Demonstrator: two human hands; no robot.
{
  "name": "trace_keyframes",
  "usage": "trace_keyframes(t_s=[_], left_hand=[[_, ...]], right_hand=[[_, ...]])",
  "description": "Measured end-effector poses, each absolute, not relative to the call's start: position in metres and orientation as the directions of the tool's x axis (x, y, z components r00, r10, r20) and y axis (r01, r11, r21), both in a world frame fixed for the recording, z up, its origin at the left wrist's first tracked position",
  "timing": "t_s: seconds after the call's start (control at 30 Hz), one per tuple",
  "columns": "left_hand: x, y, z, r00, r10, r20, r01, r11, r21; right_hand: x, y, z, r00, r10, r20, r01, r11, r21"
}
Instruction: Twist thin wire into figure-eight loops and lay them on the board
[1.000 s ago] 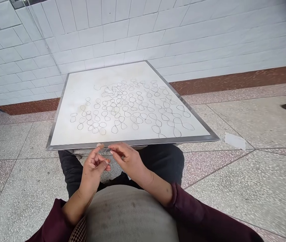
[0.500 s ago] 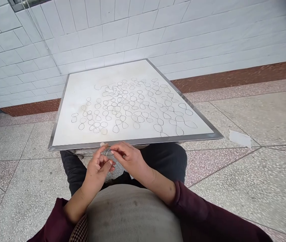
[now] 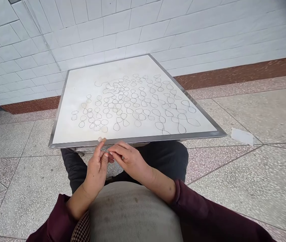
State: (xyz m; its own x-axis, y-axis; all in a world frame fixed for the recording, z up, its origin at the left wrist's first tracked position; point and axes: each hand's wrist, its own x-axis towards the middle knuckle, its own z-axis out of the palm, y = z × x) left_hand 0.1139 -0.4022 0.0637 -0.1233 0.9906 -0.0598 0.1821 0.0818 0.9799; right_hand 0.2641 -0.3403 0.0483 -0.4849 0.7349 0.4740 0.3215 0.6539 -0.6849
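Two hands pinching a wire just below the table's near edge

The left hand [image 3: 96, 166] and right hand [image 3: 129, 158] have drawn closer together than a moment ago, fingers curled, tips nearly closed on a thin wire [image 3: 107, 154] under the steel rim of the table [image 3: 138, 140]. Wire figure-eights [image 3: 130, 104] spread across its white top at twelve o'clock; open terrazzo floor [image 3: 234, 174] lies at three o'clock.
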Motion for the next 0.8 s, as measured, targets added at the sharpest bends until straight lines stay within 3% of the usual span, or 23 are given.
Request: trace_keyframes(t_s=[0.3, 0.67, 0.8], left_hand=[[0.115, -0.402, 0.066, -0.080, 0.995, -0.057, 0.201, 0.072, 0.977], [0.112, -0.404, 0.061, -0.120, 0.993, -0.009, 0.183, 0.031, 0.983], [0.112, -0.404, 0.059, -0.113, 0.993, 0.016, 0.191, 0.006, 0.982]], right_hand=[[0.264, -0.341, 0.055, -0.560, 0.693, 0.454, 0.372, 0.700, -0.610], [0.266, -0.338, 0.044, -0.510, 0.698, 0.503, 0.291, 0.690, -0.663], [0.267, -0.338, 0.051, -0.547, 0.665, 0.509, 0.300, 0.723, -0.622]])
